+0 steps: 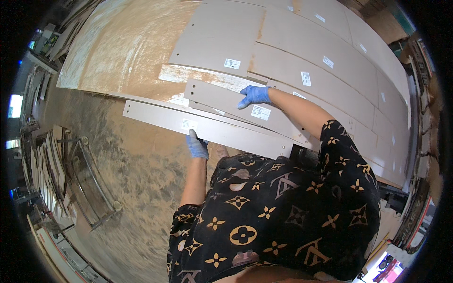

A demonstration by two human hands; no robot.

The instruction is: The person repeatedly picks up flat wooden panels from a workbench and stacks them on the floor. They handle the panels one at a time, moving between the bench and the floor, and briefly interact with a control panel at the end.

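Observation:
A long, narrow light-grey panel [226, 133] with holes at both ends and a white label lies along the table's near edge. My left hand [198, 146], in a blue glove, grips its near edge, thumb on top beside the label, other fingers mostly hidden below. Just beyond is a wider grey board [217, 97], also with holes and a label, lying slantwise over another strip. My right hand [255, 95], blue-gloved too, holds this board at its far edge, thumb on the upper face and fingers curled at the edge.
Labelled grey panels [302, 47] cover the table's middle and right. Brown dust coats the pale sheet [127, 42] at left. On the dusty floor [146, 174] stands a metal-framed cart [92, 184], near leaning offcuts [49, 170]. A rail structure [415, 94] runs along the right.

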